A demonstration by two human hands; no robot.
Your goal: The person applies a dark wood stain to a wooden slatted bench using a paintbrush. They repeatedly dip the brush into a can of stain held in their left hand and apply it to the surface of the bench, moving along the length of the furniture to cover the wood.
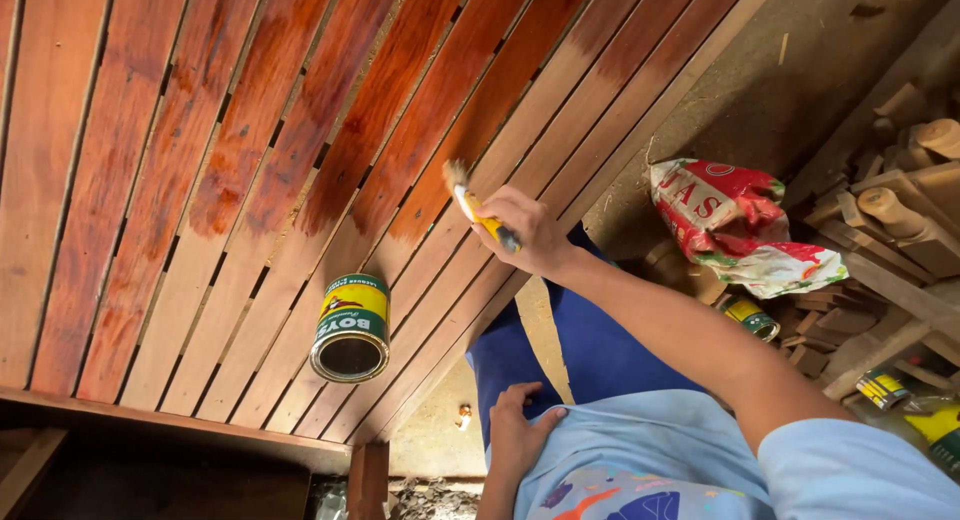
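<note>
a wide slatted wooden panel [250, 130] fills most of the view, its upper slats stained reddish brown and its lower slats bare and pale. to the right, a crumpled red and white sack [740, 225] lies on the dusty floor near wood offcuts [900, 210]. an open green and yellow tin can [352, 327] stands on the bare slats. the right hand [528, 232] is closed around a yellow-handled brush [478, 212], bristles touching a slat. the left hand [515, 430] rests loosely open, holding nothing, on the person's hip.
</note>
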